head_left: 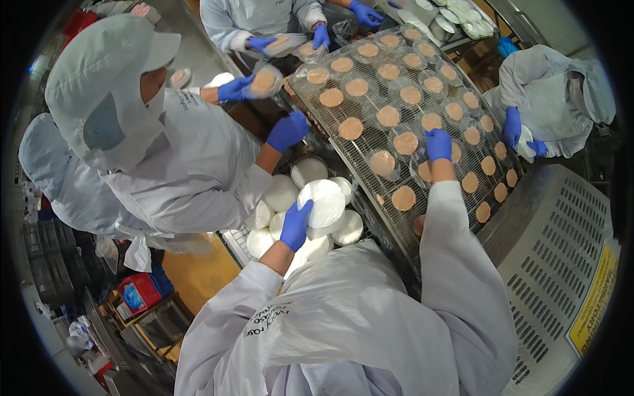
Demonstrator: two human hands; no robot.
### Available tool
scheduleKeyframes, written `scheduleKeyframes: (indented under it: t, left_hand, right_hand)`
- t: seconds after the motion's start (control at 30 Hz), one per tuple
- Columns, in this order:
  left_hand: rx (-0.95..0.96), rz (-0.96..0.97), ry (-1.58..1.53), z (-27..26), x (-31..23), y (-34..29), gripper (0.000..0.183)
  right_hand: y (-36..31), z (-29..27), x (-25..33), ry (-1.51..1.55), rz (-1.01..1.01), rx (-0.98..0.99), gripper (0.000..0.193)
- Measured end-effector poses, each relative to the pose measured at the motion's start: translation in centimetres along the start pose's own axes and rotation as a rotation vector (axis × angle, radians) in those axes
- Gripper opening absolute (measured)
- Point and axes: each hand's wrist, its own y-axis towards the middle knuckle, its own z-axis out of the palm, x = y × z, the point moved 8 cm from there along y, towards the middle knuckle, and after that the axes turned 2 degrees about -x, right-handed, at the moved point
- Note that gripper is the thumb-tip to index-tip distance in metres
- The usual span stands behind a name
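Observation:
My left hand point(295, 226), in a blue glove, grips the edge of a white round disc point(321, 203), with what looks like another beneath it. Below it, several more white round discs point(281, 193) lie heaped. Stretched out over the wire mesh conveyor point(370, 92), my right hand point(439, 144) has its gloved fingers drawn together and pointing down; what is in them, if anything, is hidden. Beside that hand lie a flat round tan patty point(456, 152) and another patty point(424, 172) partly covered by my wrist. Rows of such patties, several with clear film around them, cover the mesh.
Close at my left, a co-worker point(185, 152) in white holds a patty on a white disc point(263, 81). Another person point(254, 23) handles patties at the far end. On the right, a person point(541, 99) holds white discs, and a slotted metal housing point(561, 264) flanks the conveyor.

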Motion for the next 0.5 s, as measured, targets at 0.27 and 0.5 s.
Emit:
scheduleKeyframes:
  t: [0.27,0.5]
  left_hand:
    - [0.072,0.035,-0.080,1.3,0.8,-0.1,0.047]
    - [0.062,0.024,-0.036,2.4,1.3,-2.3,0.045]
  right_hand:
    - [-16.8,-2.6,7.4,0.119,-0.211,0.759,0.034]
    - [-16.7,2.8,12.4,0.009,-0.659,-0.081,0.042]
